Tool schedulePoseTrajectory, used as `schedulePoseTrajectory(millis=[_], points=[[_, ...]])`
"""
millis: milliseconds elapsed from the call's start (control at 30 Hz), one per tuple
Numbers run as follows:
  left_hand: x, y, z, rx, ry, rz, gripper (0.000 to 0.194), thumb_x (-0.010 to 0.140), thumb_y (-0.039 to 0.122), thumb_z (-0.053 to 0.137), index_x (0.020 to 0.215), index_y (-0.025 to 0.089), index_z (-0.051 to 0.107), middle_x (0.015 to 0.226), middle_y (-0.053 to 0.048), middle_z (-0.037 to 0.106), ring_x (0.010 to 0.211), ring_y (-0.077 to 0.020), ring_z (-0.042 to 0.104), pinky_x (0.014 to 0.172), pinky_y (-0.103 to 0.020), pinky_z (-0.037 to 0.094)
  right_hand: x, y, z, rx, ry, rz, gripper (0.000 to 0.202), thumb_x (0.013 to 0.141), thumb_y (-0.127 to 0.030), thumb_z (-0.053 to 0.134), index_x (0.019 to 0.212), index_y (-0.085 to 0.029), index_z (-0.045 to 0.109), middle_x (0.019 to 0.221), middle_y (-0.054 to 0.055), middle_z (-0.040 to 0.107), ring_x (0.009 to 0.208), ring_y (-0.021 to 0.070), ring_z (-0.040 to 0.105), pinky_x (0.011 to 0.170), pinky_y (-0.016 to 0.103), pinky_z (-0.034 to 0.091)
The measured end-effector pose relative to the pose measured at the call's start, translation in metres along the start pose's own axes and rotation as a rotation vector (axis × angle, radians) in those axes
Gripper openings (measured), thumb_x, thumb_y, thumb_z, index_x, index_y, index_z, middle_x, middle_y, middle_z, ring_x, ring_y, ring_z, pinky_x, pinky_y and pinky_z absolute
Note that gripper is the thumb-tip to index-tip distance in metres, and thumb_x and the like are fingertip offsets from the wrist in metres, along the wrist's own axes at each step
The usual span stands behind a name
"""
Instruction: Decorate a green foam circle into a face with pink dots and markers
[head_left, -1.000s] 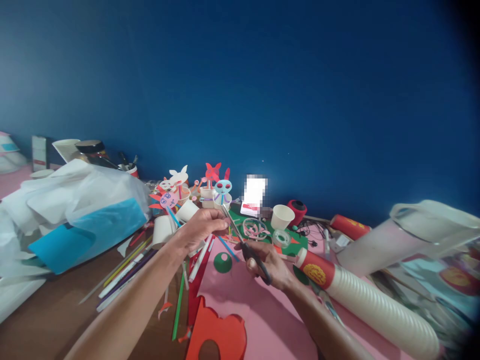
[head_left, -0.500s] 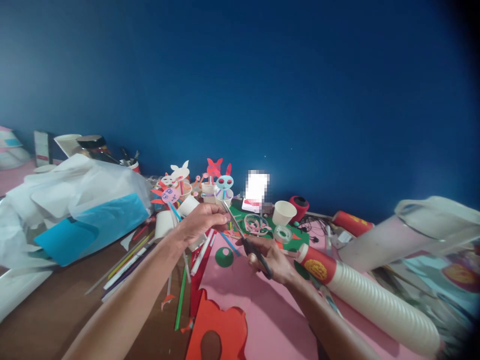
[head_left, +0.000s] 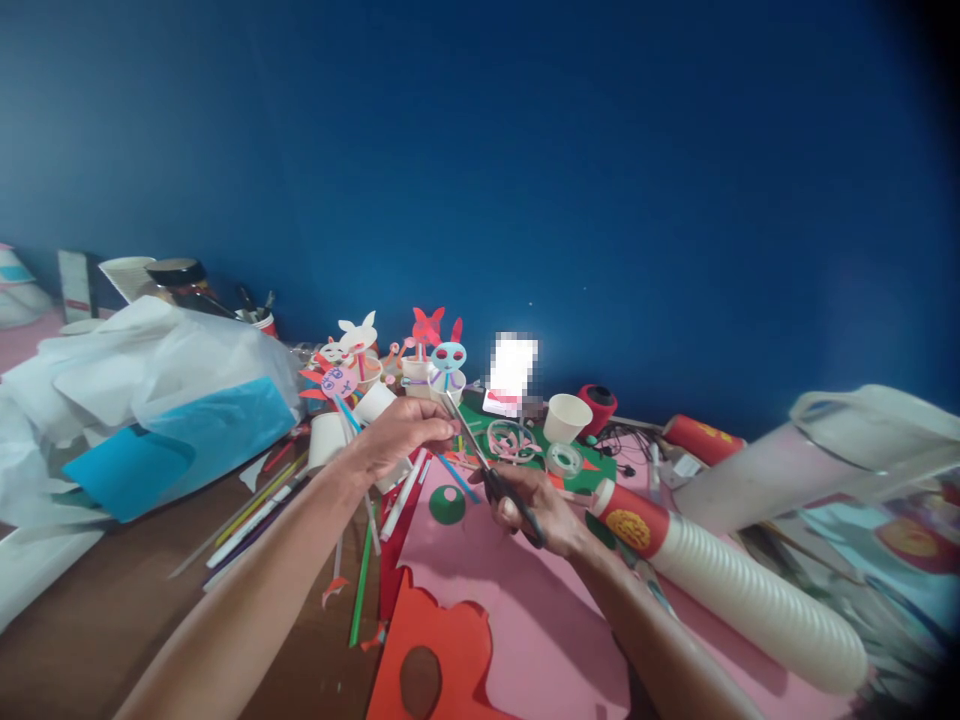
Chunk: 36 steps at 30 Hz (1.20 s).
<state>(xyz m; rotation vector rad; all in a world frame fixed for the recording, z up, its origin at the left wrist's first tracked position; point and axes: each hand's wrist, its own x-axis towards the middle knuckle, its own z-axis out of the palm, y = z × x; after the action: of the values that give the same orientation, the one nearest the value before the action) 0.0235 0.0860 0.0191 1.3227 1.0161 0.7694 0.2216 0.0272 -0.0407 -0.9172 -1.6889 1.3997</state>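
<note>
While pink paper [head_left: 547, 650] stretches beyond orange paper's [head_left: 463, 650] edge, the right hand [head_left: 536, 500] grips scissors [head_left: 493, 486], the left's [head_left: 405, 435] hold unclear.

Hands: two, left hand [head_left: 405, 432] and right hand [head_left: 546, 505]. Scissors [head_left: 493, 484] in grip: one pair. Animal faces [head_left: 448, 357] on the tabletop: five. Long cup stack [head_left: 765, 598]: one. Jug [head_left: 772, 478]: one. Green disc [head_left: 444, 508]: one. Orange sheet [head_left: 459, 650]: one. Black-lidded jar [head_left: 177, 272]: one. Blue sheet [head_left: 232, 425]: one. Green stick [head_left: 361, 590]: one. Exact number of pens: cannot be determined.
</note>
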Motion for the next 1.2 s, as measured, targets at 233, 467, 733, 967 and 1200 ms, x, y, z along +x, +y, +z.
schedulePoseTrajectory(millis=[233, 467, 733, 967, 1200], points=[[0.0018, -0.0031, -0.0018, 0.046, -0.027, 0.009, 0.011, 0.06, 0.023, 0.061, 0.064, 0.012, 0.062, 0.054, 0.0, 0.06, 0.055, -0.011, 0.055, 0.061, -0.025, 0.041, 0.0, -0.0034, 0.0029, 0.062, 0.001, 0.03, 0.059, 0.066, -0.059, 0.06, 0.099, -0.01, 0.059, 0.054, -0.003, 0.044, 0.046, 0.0077, 0.039, 0.044, 0.022, 0.035], [0.0012, -0.0028, -0.0031, 0.056, -0.034, 0.001, 0.012, 0.06, 0.022, 0.061, 0.065, 0.012, 0.063, 0.055, 0.0, 0.06, 0.054, -0.0109, 0.055, 0.06, -0.025, 0.041, -0.0004, -0.004, 0.0031, 0.059, 0.019, 0.036, 0.055, 0.065, -0.057, 0.061, 0.096, -0.011, 0.061, 0.056, -0.002, 0.045, 0.046, 0.0078, 0.04, 0.044, 0.022, 0.035], [0.0012, -0.0018, -0.0038, 0.04, -0.041, -0.005, 0.012, 0.059, 0.022, 0.062, 0.064, 0.011, 0.063, 0.057, -0.001, 0.06, 0.055, -0.0113, 0.055, 0.06, -0.026, 0.041, -0.0007, -0.0003, 0.0023, 0.033, 0.019, 0.036, 0.054, 0.066, -0.056, 0.061, 0.096, -0.01, 0.062, 0.055, -0.003, 0.044, 0.045, 0.0072, 0.039, 0.043, 0.021, 0.036], [-0.0008, -0.001, -0.0062, 0.029, -0.065, -0.01, 0.014, 0.058, 0.023, 0.063, 0.064, 0.011, 0.065, 0.056, -0.001, 0.059, 0.053, -0.0107, 0.052, 0.057, -0.026, 0.04, -0.001, -0.0029, 0.0019, 0.016, 0.02, 0.05, 0.05, 0.066, -0.054, 0.061, 0.094, -0.012, 0.063, 0.058, -0.002, 0.043, 0.046, 0.0071, 0.039, 0.042, 0.02, 0.036], [0.0003, -0.0014, -0.0088, 0.037, -0.085, -0.034, 0.01, 0.057, 0.02, 0.063, 0.062, 0.011, 0.065, 0.052, -0.001, 0.059, 0.051, -0.0106, 0.052, 0.055, -0.025, 0.04, -0.0024, -0.0067, -0.0001, -0.033, 0.049, 0.072, 0.045, 0.061, -0.047, 0.067, 0.091, -0.014, 0.065, 0.067, 0.001, 0.051, 0.053, 0.0097, 0.044, 0.044, 0.021, 0.039]])
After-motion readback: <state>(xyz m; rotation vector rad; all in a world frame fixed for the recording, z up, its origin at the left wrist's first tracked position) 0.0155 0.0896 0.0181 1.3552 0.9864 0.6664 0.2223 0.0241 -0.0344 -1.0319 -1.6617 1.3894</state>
